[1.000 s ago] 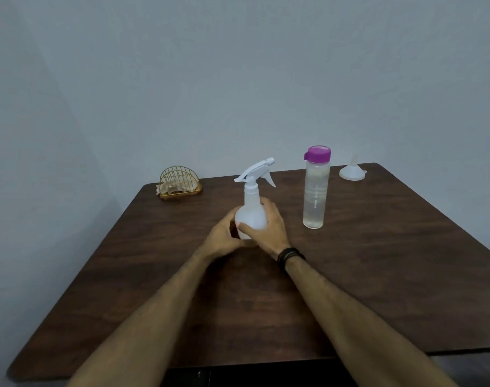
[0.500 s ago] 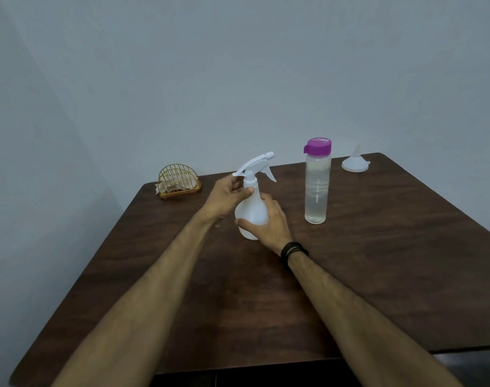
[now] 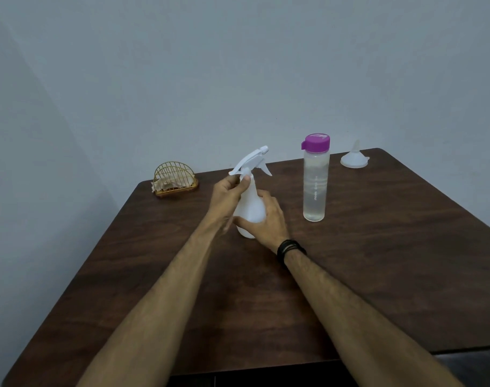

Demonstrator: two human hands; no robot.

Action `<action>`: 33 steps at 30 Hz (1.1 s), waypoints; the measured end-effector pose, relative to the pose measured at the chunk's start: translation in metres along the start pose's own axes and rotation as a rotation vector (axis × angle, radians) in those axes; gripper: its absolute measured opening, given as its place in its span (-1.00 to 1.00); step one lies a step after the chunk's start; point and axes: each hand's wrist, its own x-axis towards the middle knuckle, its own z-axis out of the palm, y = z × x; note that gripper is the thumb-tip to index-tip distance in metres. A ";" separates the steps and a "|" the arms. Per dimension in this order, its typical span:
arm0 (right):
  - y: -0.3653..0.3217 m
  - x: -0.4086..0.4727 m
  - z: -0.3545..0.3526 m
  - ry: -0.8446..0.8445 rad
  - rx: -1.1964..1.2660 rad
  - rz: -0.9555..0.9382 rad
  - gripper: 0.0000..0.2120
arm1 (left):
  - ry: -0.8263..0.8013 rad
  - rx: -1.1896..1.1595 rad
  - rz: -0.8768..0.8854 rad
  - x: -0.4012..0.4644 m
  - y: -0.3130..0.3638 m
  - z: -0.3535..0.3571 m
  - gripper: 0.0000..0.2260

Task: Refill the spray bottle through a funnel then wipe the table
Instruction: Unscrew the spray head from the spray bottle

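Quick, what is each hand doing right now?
Left hand: grip closed on the collar under the trigger head of the spray bottle.
Right hand: grip closed around the spray bottle's body, which stands on the table.

White spray bottle [image 3: 251, 210] upright on dark wooden desk [image 3: 377, 261], tilted slightly; right hand [image 3: 266, 219] wrapped round its body, black band [image 3: 289, 248] at the wrist; left hand [image 3: 228, 195] pinching the neck just under the trigger head with fingers [image 3: 245, 183]; clear water bottle [image 3: 315, 185] with purple lid just beside, to the right; white funnel [image 3: 355, 159] upside down near far right corner; gold wire holder [image 3: 174, 181] with crumpled cloth at far left.
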 end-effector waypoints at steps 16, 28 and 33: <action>0.002 0.000 -0.001 -0.020 0.026 0.009 -0.20 | 0.186 0.167 0.102 -0.002 0.005 0.011 -0.67; 0.003 0.001 -0.001 -0.014 0.020 0.019 -0.21 | 0.105 0.188 0.082 -0.004 0.000 0.004 -0.77; 0.002 0.001 -0.001 -0.018 0.029 0.030 -0.18 | 0.232 0.216 0.133 -0.006 -0.002 0.011 -0.66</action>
